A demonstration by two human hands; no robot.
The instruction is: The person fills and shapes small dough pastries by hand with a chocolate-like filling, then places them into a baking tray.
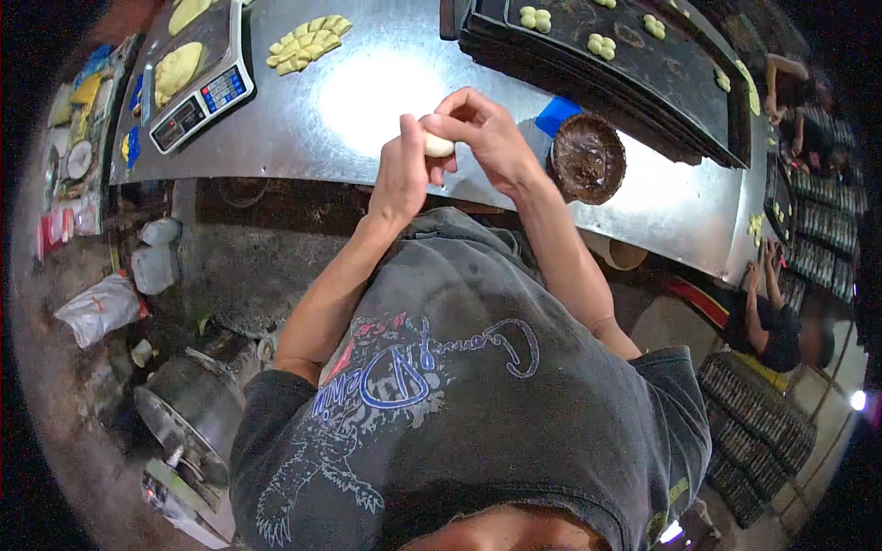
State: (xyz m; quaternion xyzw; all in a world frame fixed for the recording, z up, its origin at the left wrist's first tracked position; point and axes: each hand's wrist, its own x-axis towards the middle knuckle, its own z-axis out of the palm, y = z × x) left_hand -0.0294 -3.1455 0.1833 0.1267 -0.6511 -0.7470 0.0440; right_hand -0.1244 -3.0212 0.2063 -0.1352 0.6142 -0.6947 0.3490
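The left hand (401, 170) and the right hand (487, 138) were closed together, the fingers of both bent around a small, pale, smooth dough piece (438, 145), which was partly covered by them. This dough was above the near edge of the shiny grey metal table (303, 138). Close to the right hand stood a round brown bowl (584, 135) with dark brown paste (591, 169) inside. Farther away, a rectangular black baking tray (648, 73) carried clusters of pale dough balls (602, 46).

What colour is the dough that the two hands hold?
The dough is pale cream, seen in the head view.
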